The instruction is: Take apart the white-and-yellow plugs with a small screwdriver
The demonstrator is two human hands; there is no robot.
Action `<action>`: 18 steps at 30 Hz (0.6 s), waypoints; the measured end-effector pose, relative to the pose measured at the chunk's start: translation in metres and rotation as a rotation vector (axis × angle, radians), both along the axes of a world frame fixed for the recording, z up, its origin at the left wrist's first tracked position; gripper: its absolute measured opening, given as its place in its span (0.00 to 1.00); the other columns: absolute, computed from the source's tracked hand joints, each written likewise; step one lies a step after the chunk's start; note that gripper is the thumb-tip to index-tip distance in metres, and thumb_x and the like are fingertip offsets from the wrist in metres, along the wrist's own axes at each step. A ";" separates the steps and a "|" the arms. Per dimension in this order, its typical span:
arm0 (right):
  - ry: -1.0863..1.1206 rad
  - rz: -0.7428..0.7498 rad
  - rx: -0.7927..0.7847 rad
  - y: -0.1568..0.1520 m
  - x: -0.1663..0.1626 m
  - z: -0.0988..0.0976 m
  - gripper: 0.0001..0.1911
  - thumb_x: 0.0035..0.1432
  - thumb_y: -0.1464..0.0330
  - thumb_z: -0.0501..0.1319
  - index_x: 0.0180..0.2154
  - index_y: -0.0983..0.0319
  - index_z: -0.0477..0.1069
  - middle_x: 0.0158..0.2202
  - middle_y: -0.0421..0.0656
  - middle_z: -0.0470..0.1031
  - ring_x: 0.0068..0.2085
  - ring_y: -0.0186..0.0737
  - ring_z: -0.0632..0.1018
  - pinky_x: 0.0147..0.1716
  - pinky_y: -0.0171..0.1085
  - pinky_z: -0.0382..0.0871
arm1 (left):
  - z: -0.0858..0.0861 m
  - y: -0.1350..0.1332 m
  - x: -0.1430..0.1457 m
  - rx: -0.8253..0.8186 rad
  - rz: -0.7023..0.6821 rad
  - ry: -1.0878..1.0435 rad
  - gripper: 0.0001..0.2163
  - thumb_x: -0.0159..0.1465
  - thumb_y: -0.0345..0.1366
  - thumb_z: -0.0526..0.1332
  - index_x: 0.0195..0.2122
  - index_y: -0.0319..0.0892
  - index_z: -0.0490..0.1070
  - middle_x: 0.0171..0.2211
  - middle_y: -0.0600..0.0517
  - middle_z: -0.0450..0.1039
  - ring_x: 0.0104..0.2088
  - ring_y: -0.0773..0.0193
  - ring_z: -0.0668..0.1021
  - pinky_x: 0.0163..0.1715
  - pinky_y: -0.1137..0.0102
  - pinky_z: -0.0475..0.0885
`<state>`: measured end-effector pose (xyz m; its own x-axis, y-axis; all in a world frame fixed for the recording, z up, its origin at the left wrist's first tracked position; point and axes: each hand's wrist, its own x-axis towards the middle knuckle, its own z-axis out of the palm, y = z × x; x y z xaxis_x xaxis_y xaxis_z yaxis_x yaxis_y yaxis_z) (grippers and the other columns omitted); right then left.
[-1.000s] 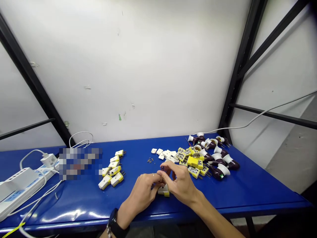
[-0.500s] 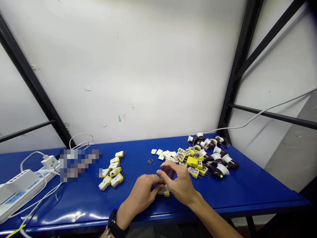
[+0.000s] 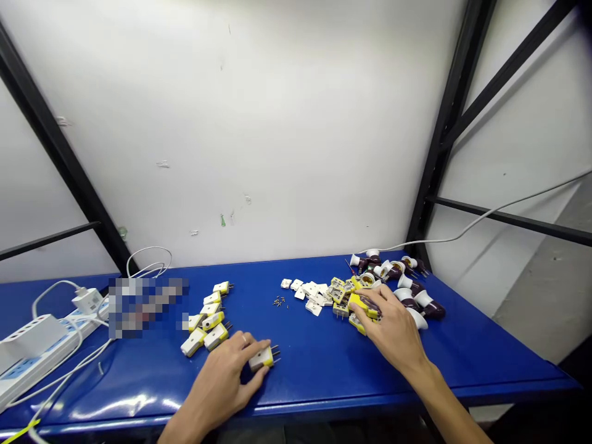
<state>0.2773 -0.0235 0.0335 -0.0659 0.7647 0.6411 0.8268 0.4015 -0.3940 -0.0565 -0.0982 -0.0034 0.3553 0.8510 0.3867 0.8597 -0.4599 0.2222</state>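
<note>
My left hand (image 3: 229, 370) grips a white-and-yellow electrical plug (image 3: 259, 359) between thumb and fingers, just above or on the table, its pins facing right. Over the heap of open plug bodies at right, my right hand (image 3: 393, 324) has thumb and fingers around a yellow plug body (image 3: 357, 301); its far side is hidden by the fingers. Beside that hand lie other open yellow plug bodies (image 3: 338, 290) with metal inside. Flat white plug covers (image 3: 314, 307) are spread to their left, near several tiny screws (image 3: 279, 301).
Several closed white-and-yellow plugs (image 3: 216, 336) lie at left on the blue table (image 3: 305, 388). Dark lamp holders with white rims (image 3: 432, 305) are piled at right, near a thin screwdriver (image 3: 350, 267). A white power strip (image 3: 50, 354) with cables stands at far left.
My hands have parted. The left has moved left with the plug that was between both hands; the right has moved right to the heap and closed around a yellow plug body.
</note>
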 end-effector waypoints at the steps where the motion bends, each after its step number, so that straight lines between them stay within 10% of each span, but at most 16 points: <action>1: -0.090 -0.030 -0.052 0.002 0.006 -0.002 0.10 0.63 0.61 0.63 0.44 0.57 0.78 0.41 0.44 0.76 0.31 0.43 0.80 0.28 0.38 0.70 | -0.001 -0.001 -0.013 0.038 0.028 0.034 0.14 0.67 0.37 0.61 0.53 0.49 0.76 0.41 0.48 0.78 0.41 0.54 0.81 0.44 0.63 0.76; 9: -0.410 -0.047 -0.238 0.021 0.010 -0.012 0.09 0.63 0.68 0.62 0.44 0.59 0.78 0.48 0.46 0.79 0.38 0.47 0.83 0.28 0.36 0.69 | -0.011 0.002 -0.064 0.209 0.282 0.125 0.07 0.65 0.40 0.61 0.40 0.48 0.77 0.43 0.49 0.79 0.45 0.50 0.80 0.40 0.61 0.75; 18: -0.233 -0.022 -0.198 0.023 0.001 -0.002 0.19 0.57 0.70 0.63 0.51 0.59 0.76 0.49 0.45 0.79 0.45 0.50 0.81 0.38 0.40 0.74 | 0.013 0.015 0.022 0.051 0.029 0.046 0.14 0.66 0.35 0.61 0.53 0.50 0.74 0.54 0.48 0.75 0.53 0.51 0.75 0.52 0.57 0.72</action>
